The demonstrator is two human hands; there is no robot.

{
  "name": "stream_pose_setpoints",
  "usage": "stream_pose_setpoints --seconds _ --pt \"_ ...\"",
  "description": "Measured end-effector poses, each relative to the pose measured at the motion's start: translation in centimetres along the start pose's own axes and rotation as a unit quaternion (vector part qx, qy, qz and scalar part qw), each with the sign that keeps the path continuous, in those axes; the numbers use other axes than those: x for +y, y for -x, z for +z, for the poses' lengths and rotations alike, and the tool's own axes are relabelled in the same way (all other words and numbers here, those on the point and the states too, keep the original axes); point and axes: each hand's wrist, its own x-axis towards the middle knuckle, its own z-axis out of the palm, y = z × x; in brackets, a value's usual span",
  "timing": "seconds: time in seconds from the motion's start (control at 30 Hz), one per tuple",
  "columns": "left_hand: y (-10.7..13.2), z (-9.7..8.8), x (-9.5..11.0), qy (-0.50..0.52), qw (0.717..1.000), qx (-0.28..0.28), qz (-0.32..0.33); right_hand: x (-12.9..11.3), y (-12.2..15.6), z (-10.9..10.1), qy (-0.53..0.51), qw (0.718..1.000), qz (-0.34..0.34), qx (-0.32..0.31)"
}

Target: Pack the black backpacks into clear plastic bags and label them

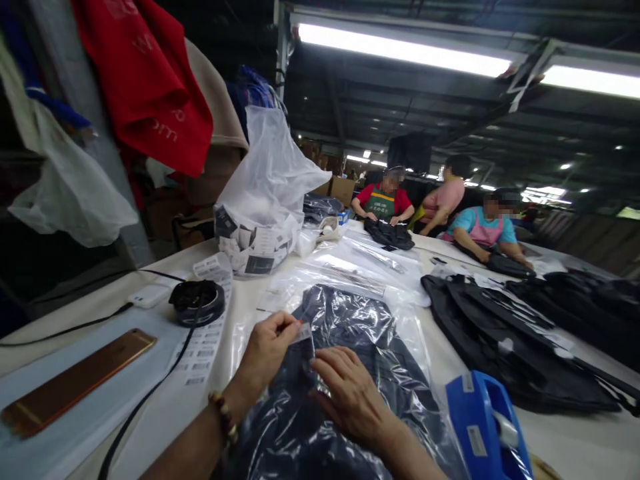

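Note:
A dark fabric item [350, 327] lies flat before me inside a clear, shiny plastic bag [420, 333]. Above its left part, my left hand [265, 353] is closed, pinching a small pale label [303, 332] between thumb and forefinger. A beaded bracelet [224, 417] circles that wrist. My right hand [350, 393] rests on the bag just right of the label, its fingers stretched out and slightly bent, with nothing seen in them. The lower end of the bagged item runs out of view.
At left lie a gold phone [80, 380], a black coil [197, 302], a cable and barcode label sheets [200, 353]. A plastic sack of tags [260, 247] stands behind. A blue tape dispenser [485, 427] and black bags [500, 340] are at right. Several co-workers [384, 200] work across the table.

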Motion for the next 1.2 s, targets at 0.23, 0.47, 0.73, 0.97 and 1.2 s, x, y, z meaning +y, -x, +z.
stream_pose_setpoints --seconds 0.23,0.47,0.73,0.97,1.2 --pt "-8.6 7.7 -0.6 0.039 0.997 -0.066 0.020 6.4 2.4 2.5 -0.087 0.974 0.029 -0.207" --pt "-12.3 13.0 -4.7 0.026 0.980 -0.198 -0.017 6.2 4.2 4.4 -0.173 0.952 0.083 -0.239" --pt "-11.8 13.9 -8.9 -0.026 0.958 -0.279 -0.058 6.8 4.9 5.9 -0.190 0.955 0.097 -0.207" --pt "-11.8 13.9 -9.7 -0.058 0.956 -0.284 -0.045 6.9 4.6 5.4 -0.165 0.955 0.086 -0.231" --pt "-11.7 14.2 -10.6 -0.089 0.961 -0.261 -0.004 6.8 4.4 5.6 -0.159 0.958 0.091 -0.221"
